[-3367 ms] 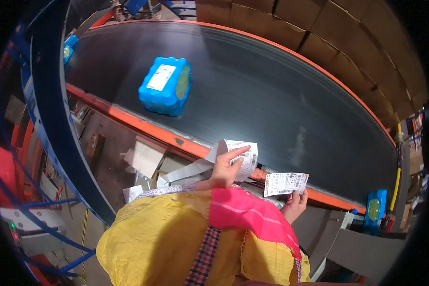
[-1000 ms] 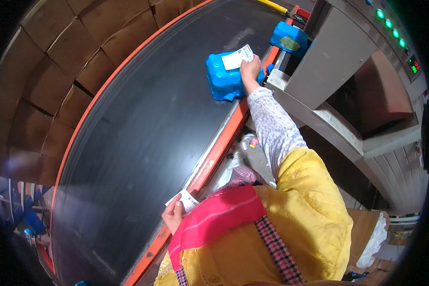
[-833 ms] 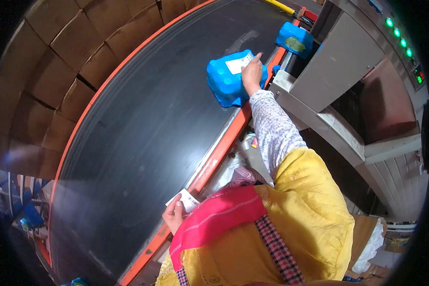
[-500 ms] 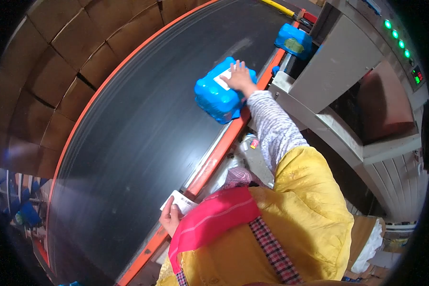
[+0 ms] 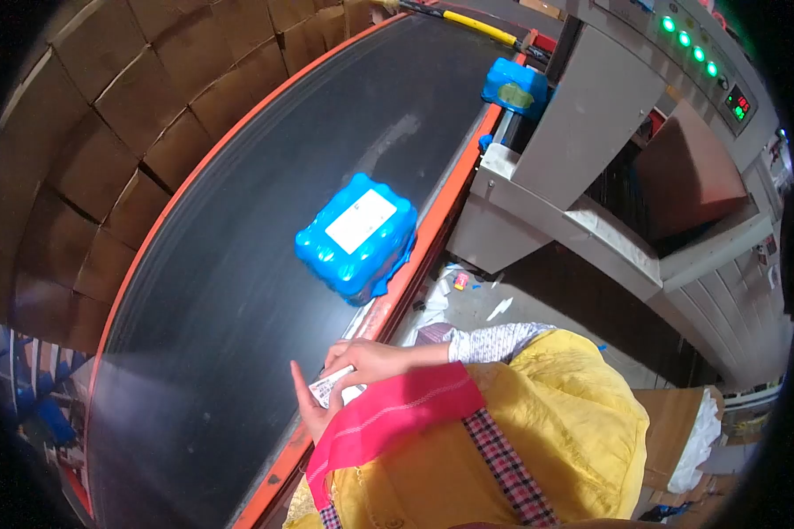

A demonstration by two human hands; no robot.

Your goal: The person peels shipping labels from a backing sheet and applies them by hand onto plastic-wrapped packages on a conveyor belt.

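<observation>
A printed label sheet point(image 5: 328, 388) is between my two hands at the belt's near edge. My left hand point(image 5: 312, 404) holds it from the left, index finger raised. From the right, my right hand point(image 5: 366, 360) closes its fingers on the sheet's upper edge. Farther up lies a blue-wrapped pack point(image 5: 357, 242) on the black conveyor belt point(image 5: 229, 291), near the orange rail, with a white label point(image 5: 361, 221) flat on its top. Neither hand touches that pack.
Another blue-wrapped pack point(image 5: 514, 86) sits beyond the rail beside a grey machine point(image 5: 582, 115) with green lights. Stacked brown cartons point(image 5: 106, 159) line the belt's far side. An orange rail point(image 5: 428, 234) runs along the near edge. A yellow bar point(image 5: 478, 27) crosses the far end.
My right hand has left the labelled pack and come back to the sheet at my left hand. The pack has moved down the belt towards me, its label now fully uncovered.
</observation>
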